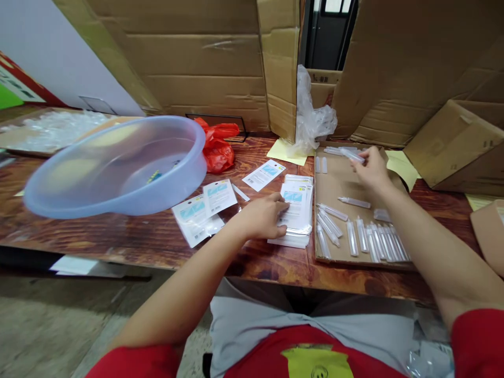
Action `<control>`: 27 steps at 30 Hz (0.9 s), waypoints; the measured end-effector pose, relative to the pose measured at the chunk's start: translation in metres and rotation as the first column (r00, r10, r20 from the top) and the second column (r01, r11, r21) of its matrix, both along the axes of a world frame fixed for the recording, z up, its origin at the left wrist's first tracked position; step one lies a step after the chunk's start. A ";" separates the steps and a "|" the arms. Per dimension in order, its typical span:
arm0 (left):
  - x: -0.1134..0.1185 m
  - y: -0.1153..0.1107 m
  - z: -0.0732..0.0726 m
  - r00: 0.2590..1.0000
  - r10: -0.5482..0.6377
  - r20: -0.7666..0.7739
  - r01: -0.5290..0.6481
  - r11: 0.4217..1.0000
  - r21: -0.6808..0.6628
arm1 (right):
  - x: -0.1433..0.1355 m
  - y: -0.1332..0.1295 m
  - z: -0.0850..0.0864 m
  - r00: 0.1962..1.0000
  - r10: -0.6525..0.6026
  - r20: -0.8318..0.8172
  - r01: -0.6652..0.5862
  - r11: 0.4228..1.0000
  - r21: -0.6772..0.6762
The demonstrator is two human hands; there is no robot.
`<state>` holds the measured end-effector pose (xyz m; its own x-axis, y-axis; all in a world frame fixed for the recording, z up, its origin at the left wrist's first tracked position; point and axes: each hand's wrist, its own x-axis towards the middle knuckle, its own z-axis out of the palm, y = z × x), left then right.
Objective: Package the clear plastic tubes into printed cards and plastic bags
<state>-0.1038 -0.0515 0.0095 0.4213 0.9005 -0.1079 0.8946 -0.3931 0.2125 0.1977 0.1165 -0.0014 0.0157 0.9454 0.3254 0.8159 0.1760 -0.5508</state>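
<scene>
My left hand (268, 216) rests on a stack of printed white packets (297, 210), its fingers apart on the top one. Over the far right part of a shallow cardboard tray (331, 184), my right hand (370, 167) pinches a clear plastic tube (352, 154). Several similar tubes (384, 242) lie side by side along the tray's near edge, and others are scattered at its left and far edges. Left of the stack lie a single printed card (263, 175) and two overlapping packets (218, 197).
A large blue-tinted plastic basin (169, 197) stands at the left, with a red plastic bag (218, 152) beside it. Crumpled clear plastic (315, 121) sits behind the tray. Cardboard panels (205, 68) line the back; a cardboard box (452, 147) is at the right.
</scene>
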 end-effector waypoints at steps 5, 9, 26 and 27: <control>-0.004 -0.001 -0.002 1.000 -0.025 -0.004 0.025 1.000 0.012 | 0.069 -0.045 -0.005 0.987 0.110 -0.116 -0.105 0.993 0.051; -0.001 -0.001 -0.005 0.997 -0.061 -0.041 0.064 0.995 0.070 | 0.088 -0.090 -0.002 0.975 0.153 0.160 -0.160 0.987 0.029; 0.013 -0.012 -0.027 0.351 0.601 0.718 -0.570 0.745 -0.345 | 0.105 -0.111 0.020 0.580 0.347 0.737 -0.355 0.922 -0.155; 0.014 -0.013 -0.027 0.325 0.604 0.728 -0.578 0.736 -0.352 | 0.099 -0.105 0.022 0.549 0.389 0.739 -0.338 0.913 -0.230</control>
